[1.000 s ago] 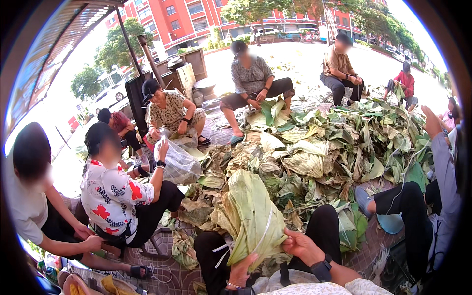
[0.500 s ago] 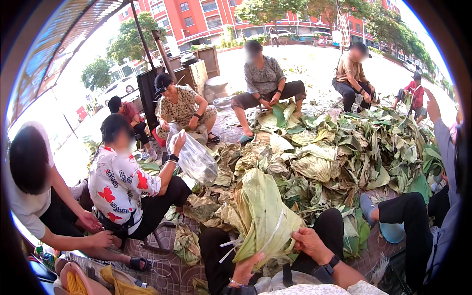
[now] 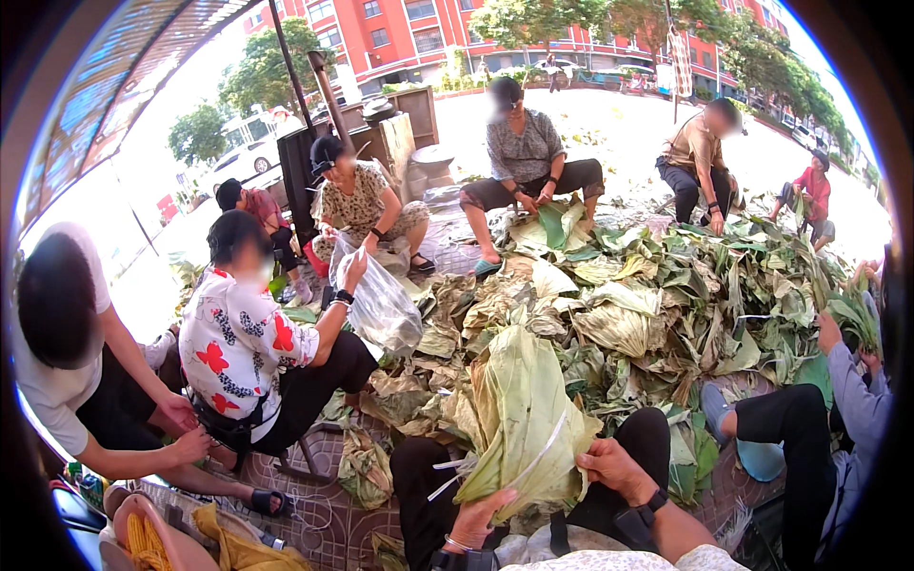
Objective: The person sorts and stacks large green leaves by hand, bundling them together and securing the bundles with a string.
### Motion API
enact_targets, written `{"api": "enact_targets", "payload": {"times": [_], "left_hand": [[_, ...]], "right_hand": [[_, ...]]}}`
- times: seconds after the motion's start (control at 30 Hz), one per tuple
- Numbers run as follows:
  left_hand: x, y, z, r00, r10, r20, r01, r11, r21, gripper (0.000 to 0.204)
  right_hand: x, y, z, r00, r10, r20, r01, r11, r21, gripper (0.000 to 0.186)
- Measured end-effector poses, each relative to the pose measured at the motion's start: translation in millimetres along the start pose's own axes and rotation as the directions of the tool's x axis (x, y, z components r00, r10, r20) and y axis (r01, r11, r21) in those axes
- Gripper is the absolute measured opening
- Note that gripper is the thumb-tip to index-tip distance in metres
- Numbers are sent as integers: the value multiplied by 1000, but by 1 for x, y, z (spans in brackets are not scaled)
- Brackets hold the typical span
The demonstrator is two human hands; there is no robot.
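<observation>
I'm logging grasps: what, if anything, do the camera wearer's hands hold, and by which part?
A pale green leaf bundle: the left hand holds it at its lower edge, the right hand pinches its right-hand edge.

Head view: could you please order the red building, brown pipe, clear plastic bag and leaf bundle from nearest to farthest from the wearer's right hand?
1. Leaf bundle: held in the right hand
2. Clear plastic bag: ahead, left
3. Brown pipe: farther back, left
4. Red building: far background
</observation>
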State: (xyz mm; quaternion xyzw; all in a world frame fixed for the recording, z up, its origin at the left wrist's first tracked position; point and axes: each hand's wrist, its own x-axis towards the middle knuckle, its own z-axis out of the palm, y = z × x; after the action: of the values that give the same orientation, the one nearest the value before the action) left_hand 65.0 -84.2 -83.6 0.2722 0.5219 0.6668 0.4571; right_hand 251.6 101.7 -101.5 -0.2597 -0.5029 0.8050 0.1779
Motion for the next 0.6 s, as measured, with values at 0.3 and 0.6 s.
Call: {"api": "enact_targets", "payload": {"times": [0.3, 0.6], "left_hand": [[-1, -8, -3, 981, 176, 83, -189, 964, 186, 23], [0, -28, -28, 987, -114, -118, 100, 988, -118, 20]], "right_hand": [[-10, -10, -12, 992, 30, 123, -33, 999, 27, 17], [-8, -23, -8, 973, 39, 228, -30, 999, -43, 19]]}}
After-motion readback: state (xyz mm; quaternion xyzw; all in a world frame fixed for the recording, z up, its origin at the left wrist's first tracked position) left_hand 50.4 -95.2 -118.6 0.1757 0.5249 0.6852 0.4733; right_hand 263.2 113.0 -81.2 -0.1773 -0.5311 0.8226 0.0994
